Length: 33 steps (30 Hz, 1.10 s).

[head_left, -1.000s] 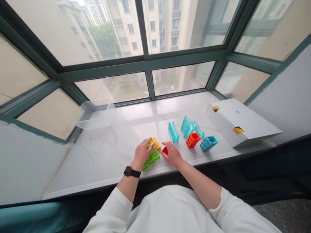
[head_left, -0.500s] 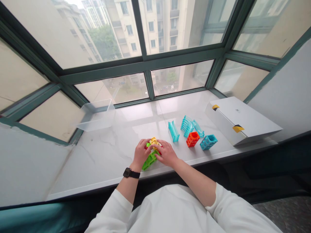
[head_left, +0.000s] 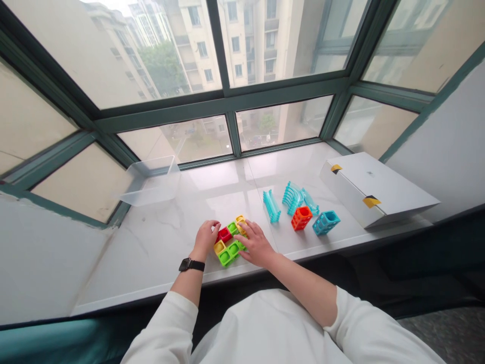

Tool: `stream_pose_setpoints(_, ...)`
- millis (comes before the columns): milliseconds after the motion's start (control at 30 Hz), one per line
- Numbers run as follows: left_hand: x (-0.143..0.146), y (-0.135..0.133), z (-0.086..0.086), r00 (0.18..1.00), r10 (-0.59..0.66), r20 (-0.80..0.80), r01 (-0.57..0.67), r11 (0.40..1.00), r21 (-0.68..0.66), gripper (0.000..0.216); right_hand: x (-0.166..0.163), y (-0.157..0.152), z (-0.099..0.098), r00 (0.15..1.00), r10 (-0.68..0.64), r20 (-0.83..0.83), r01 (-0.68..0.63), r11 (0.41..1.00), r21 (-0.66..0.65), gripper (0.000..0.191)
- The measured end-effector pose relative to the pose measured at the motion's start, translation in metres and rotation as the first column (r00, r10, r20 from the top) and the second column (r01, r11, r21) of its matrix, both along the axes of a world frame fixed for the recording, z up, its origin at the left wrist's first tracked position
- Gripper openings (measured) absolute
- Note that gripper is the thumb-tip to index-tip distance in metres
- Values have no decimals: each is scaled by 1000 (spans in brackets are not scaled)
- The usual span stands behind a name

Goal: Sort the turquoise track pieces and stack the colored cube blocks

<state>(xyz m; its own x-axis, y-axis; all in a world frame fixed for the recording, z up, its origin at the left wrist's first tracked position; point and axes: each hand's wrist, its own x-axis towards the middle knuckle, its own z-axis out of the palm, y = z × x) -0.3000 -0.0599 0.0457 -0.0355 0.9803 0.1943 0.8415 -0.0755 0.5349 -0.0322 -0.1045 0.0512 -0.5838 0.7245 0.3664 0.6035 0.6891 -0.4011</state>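
A cluster of joined toy blocks (head_left: 228, 241) in green, red and yellow lies near the front edge of the marble sill (head_left: 170, 227). My left hand (head_left: 205, 238) curls against its left side, fingertips touching the red block. My right hand (head_left: 256, 244) rests on its right side, fingers bent over the yellow and green pieces. Further right stand an orange lattice block (head_left: 301, 218), a teal lattice block (head_left: 325, 223) and several teal curved track pieces (head_left: 292, 197).
A clear plastic tub (head_left: 151, 181) sits at the back left by the window frame. A white cardboard box (head_left: 375, 189) with yellow tape lies at the right end of the sill. Glass panes rise behind.
The loose green, yellow and red pieces now sit together as one flat cluster. My left hand has slid leftward to its edge; my right hand came in over the right side.
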Motion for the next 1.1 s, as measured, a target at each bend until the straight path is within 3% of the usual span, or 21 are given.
stream_pose_setpoints(100,7,-5,3,998,-59,-5,59,998,-2,24,-3,4,0,998,-48,29,49,998,-33,69)
stream_pose_setpoints(233,15,-37,15,997,-51,-65,56,994,88,31,-5,11,1,996,-37,76,42,996,-76,73)
stream_pose_setpoints(333,26,-68,15,960,-246,-136,253,967,36,52,-5,15,3,993,-3,116,17,994,-112,70)
stream_pose_setpoints(433,35,-88,5,935,-296,-193,300,954,-11,55,-6,19,4,986,21,168,0,993,-121,58)
stream_pose_setpoints(533,37,-91,-5,938,-275,-209,275,961,-31,46,-7,20,5,977,17,213,10,992,-125,42)
stream_pose_setpoints(633,31,-86,-9,939,-296,-176,294,955,-34,35,-5,21,7,973,30,229,6,988,-155,39)
stream_pose_setpoints(767,23,-85,-11,935,-338,-109,337,941,-30,24,-2,24,9,970,87,226,-44,981,-189,45)
stream_pose_setpoints(867,22,-87,-13,933,-348,-94,347,938,-29,29,-1,26,9,969,114,220,-71,979,-192,48)
stream_pose_setpoints(1000,27,-91,-15,948,-288,-135,285,958,-42,37,-3,23,9,969,107,222,-66,981,-185,50)
stream_pose_setpoints(1100,33,-94,-13,956,-226,-189,225,974,-28,33,4,15,18,975,86,207,-50,984,-174,65)
